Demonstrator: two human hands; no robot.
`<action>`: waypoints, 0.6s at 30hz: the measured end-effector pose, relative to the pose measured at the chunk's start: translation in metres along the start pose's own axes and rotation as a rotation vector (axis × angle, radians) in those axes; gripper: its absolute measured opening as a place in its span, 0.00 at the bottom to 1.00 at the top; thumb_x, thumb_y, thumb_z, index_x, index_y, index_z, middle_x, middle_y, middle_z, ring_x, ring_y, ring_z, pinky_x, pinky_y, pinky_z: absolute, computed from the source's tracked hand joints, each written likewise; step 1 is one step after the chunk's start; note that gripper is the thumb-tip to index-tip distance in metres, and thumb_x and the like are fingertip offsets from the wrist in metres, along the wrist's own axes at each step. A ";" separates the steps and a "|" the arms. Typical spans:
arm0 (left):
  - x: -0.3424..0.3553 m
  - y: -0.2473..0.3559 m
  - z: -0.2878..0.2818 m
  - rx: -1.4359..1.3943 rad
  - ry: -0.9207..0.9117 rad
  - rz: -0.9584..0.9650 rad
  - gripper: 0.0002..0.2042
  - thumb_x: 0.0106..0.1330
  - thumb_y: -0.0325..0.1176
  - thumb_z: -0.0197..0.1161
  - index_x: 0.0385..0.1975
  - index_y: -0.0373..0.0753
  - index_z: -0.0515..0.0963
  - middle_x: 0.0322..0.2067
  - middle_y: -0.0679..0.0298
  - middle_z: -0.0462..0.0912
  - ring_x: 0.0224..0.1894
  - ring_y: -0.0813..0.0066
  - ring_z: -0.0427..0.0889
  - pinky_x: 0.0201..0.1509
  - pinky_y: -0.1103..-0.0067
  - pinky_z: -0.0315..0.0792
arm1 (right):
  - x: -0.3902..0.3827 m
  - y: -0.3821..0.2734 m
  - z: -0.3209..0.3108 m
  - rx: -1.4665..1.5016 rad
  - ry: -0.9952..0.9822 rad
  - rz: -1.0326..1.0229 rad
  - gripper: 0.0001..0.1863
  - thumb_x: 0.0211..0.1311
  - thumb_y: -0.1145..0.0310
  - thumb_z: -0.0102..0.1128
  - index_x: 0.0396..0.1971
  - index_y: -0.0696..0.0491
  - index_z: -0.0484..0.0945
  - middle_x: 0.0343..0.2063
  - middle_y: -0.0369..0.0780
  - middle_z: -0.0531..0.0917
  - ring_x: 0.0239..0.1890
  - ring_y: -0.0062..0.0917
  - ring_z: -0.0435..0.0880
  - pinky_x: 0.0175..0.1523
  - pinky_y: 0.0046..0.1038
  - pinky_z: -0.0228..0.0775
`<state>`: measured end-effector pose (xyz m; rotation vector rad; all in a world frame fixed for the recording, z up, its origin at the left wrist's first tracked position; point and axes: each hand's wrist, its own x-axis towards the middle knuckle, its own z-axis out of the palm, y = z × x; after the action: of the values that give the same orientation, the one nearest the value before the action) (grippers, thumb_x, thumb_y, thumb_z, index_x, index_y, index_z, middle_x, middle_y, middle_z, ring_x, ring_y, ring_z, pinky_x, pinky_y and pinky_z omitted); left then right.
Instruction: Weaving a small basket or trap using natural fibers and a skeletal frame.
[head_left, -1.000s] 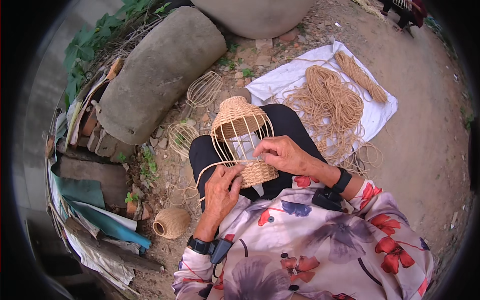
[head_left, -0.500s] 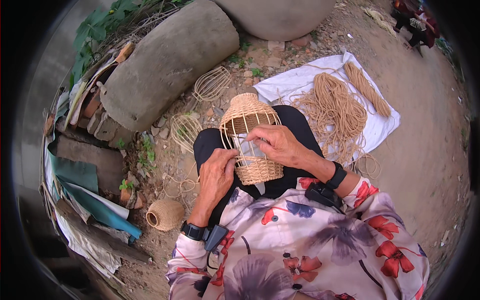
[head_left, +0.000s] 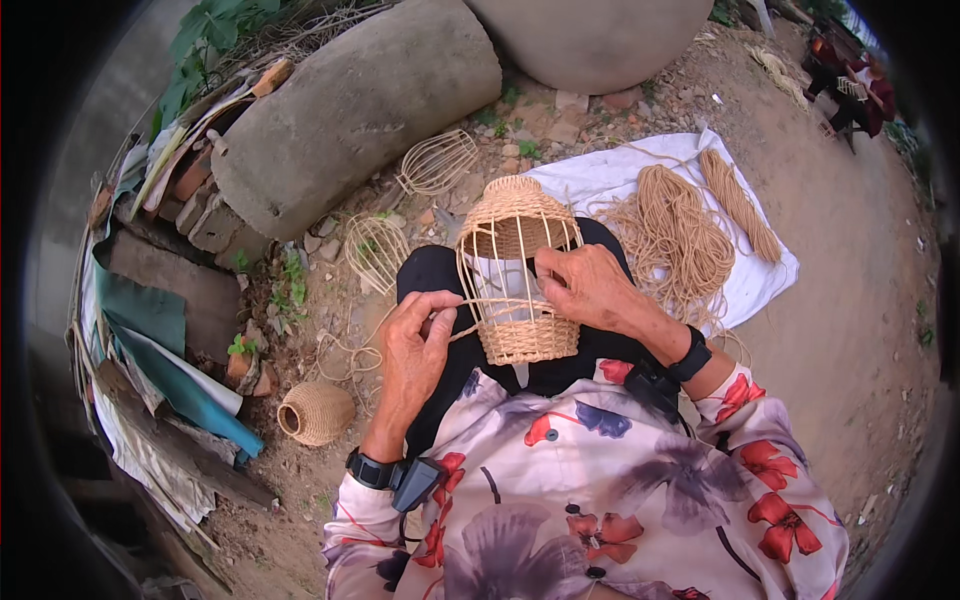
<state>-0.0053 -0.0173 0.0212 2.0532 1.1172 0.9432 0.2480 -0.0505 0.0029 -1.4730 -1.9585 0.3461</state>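
Note:
A half-woven basket (head_left: 530,341) rests between my knees, with a woven neck on its far part, a woven band near me and bare ribs between them. A strand of cord (head_left: 488,300) runs across the ribs just above the near band. My left hand (head_left: 412,345) is beside the basket, its thumb and forefinger pinching the strand out to the left. On the right side, my right hand (head_left: 592,287) is closed around the ribs, its fingertips partly hidden among them.
A white sheet (head_left: 765,275) ahead right carries a heap of tan cord (head_left: 685,235) and a bundled hank (head_left: 738,205). Two bare basket frames (head_left: 438,163) (head_left: 375,250) and a finished small basket (head_left: 318,413) lie on the left. Beyond is a concrete cylinder (head_left: 350,115).
My left hand has drawn away from the ribs to the left, pulling the strand out. My right hand has moved from the middle ribs to the right side.

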 end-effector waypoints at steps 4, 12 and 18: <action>-0.009 0.000 0.015 0.059 -0.032 0.050 0.07 0.60 0.24 0.62 0.38 0.35 0.81 0.30 0.64 0.78 0.22 0.80 0.70 0.27 0.81 0.67 | -0.003 0.004 0.001 0.113 -0.027 0.046 0.03 0.52 0.73 0.53 0.24 0.55 0.71 0.17 0.48 0.77 0.23 0.47 0.78 0.29 0.42 0.70; -0.006 0.000 0.032 0.004 -0.091 0.091 0.07 0.59 0.24 0.63 0.36 0.34 0.82 0.33 0.62 0.80 0.22 0.80 0.72 0.27 0.81 0.68 | -0.021 0.000 -0.001 0.406 0.083 0.155 0.04 0.56 0.77 0.60 0.31 0.56 0.75 0.21 0.35 0.76 0.19 0.19 0.74 0.26 0.24 0.65; -0.008 -0.005 0.034 0.005 -0.117 0.067 0.06 0.58 0.24 0.64 0.34 0.34 0.81 0.32 0.62 0.80 0.23 0.79 0.74 0.28 0.81 0.70 | -0.038 0.000 0.005 0.403 0.005 0.046 0.04 0.53 0.79 0.58 0.30 0.57 0.77 0.27 0.38 0.73 0.26 0.23 0.79 0.32 0.25 0.72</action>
<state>0.0169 -0.0278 -0.0036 2.1325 0.9955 0.8412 0.2506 -0.0852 -0.0134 -1.2533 -1.7261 0.7107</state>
